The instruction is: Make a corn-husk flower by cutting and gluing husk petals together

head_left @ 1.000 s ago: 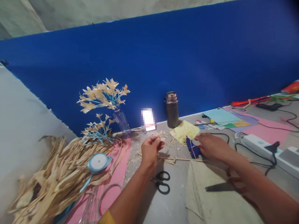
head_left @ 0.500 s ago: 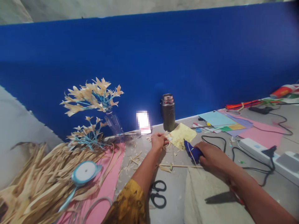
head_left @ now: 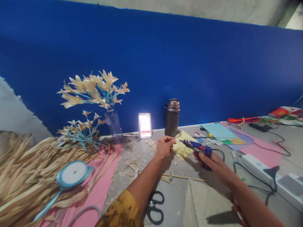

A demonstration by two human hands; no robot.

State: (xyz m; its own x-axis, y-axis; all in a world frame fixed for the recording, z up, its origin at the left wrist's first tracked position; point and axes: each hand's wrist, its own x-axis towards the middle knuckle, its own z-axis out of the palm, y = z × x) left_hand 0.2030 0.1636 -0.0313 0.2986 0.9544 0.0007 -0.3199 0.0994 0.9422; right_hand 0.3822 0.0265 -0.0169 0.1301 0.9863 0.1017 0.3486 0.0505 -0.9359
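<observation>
My right hand point(head_left: 208, 159) is wrapped round the handle of a blue glue gun point(head_left: 196, 146). Its nozzle points left and lies close to the fingertips of my left hand point(head_left: 165, 146). Those fingers are pinched together, but what they hold is too small to make out. Beneath the nozzle a yellow sheet of paper point(head_left: 182, 153) lies on the table. Pale dry scraps point(head_left: 132, 164) are scattered left of my left hand. A thin stick point(head_left: 184, 177) lies across the table below both hands.
Black-handled scissors point(head_left: 155, 208) lie near the front. A dark flask point(head_left: 172, 118) stands against the blue wall. On the left are pale flowers point(head_left: 94, 88) in a clear bottle, dry husks point(head_left: 28, 170) and a tape roll point(head_left: 74, 172). A power strip point(head_left: 258, 171) with cables lies right.
The glue gun has been lifted and turned, so its nozzle now points left at my left fingers. My left hand has moved slightly right in view. The camera view has tilted.
</observation>
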